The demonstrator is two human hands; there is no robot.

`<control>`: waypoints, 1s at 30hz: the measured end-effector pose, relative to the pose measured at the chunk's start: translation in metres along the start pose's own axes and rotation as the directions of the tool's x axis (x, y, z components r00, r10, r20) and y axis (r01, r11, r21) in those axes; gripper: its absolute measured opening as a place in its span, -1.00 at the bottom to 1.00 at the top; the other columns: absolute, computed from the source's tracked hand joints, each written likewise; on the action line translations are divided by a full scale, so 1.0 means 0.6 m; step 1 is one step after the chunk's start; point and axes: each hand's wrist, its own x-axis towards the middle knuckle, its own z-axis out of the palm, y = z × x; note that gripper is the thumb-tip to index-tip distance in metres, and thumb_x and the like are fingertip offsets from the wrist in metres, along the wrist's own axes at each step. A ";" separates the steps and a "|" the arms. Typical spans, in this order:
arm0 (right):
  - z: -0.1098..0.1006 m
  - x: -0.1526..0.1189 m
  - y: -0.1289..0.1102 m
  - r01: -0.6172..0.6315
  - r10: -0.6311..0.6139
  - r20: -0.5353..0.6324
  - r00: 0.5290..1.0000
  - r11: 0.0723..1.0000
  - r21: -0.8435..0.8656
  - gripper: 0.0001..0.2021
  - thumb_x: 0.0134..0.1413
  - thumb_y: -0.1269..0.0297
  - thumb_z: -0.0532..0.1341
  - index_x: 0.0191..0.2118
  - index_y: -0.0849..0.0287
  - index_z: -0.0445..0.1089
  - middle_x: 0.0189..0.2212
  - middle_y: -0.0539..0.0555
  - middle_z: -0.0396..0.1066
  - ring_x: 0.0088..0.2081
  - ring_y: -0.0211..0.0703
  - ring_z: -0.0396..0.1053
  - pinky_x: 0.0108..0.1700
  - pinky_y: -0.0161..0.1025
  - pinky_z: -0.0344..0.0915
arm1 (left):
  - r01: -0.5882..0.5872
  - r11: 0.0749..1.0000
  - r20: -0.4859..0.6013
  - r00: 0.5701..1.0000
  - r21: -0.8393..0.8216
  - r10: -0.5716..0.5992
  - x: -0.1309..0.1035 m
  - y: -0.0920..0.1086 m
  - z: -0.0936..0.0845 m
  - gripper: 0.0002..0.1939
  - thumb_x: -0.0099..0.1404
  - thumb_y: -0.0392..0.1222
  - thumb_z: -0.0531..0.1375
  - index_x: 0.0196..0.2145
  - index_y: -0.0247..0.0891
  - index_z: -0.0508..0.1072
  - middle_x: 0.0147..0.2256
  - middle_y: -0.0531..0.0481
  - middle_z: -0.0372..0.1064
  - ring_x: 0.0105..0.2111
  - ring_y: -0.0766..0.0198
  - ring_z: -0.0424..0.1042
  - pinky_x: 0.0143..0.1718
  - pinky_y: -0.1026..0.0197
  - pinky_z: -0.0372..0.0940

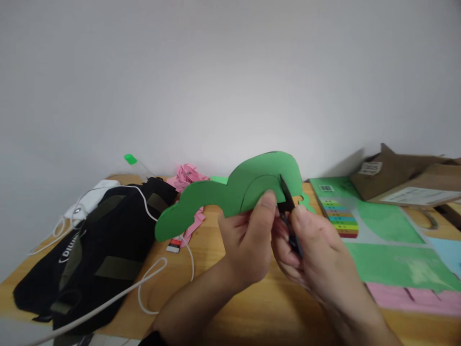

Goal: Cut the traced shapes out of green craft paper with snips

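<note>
Green paper with a wavy outline and a dark drawn curve was pinched between thumb and fingers of the left hand, above the light-brown wooden table. The right hand had its fingers wrapped around dark-bladed scissors, one blade over the paper.

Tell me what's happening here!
A person's left hand holds up a green paper shape above the wooden table. The right hand holds scissors, with a dark blade against the paper, near a curved dark line. Crumpled pink paper lies behind.
</note>
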 end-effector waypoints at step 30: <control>0.000 -0.003 -0.009 0.014 -0.017 -0.043 0.999 0.998 -0.069 -0.42 0.26 -0.21 0.11 -0.61 0.13 0.13 -0.76 -0.16 -0.02 -0.74 -0.45 -0.14 -0.75 -0.45 -0.20 | 0.022 1.000 0.067 0.998 0.002 -0.022 -0.001 0.004 0.006 -0.62 0.35 -0.24 0.22 -0.63 -0.19 0.31 -0.67 0.16 0.27 -0.65 0.43 0.28 -0.55 0.37 0.31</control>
